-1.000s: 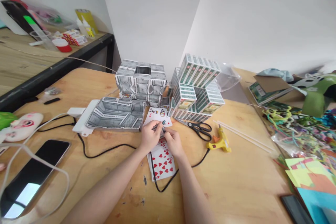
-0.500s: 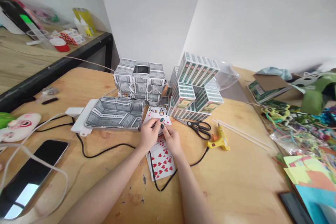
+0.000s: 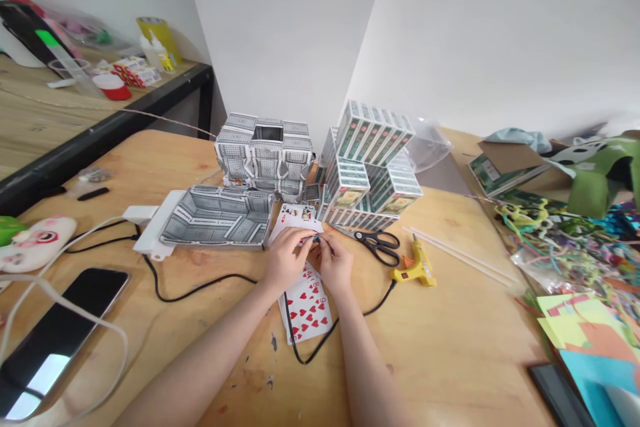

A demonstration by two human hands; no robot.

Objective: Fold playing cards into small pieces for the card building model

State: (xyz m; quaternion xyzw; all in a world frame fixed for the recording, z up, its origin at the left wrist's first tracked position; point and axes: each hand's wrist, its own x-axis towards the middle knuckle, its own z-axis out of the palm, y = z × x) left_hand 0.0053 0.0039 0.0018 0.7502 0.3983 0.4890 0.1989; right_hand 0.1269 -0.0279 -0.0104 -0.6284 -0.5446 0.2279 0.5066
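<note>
My left hand and my right hand meet at the fingertips, both closed in a pinch. What they hold, if anything, is hidden by the fingers. Right behind them lie face-up playing cards, a black queen among them. Heart cards are fanned out below my hands, with a black cord looping over them. To the left rests an open tray made of patterned playing cards. A blocky structure of the same cards stands behind it.
Boxed card decks are stacked behind on the right. Black scissors, a yellow glue gun and glue sticks lie right of my hands. A white power strip, a phone and cables are at left; craft scraps at right.
My fingertips have shifted slightly to the right, and my fingers have curled further. My right hand has turned a little. The things on the table have stayed in place.
</note>
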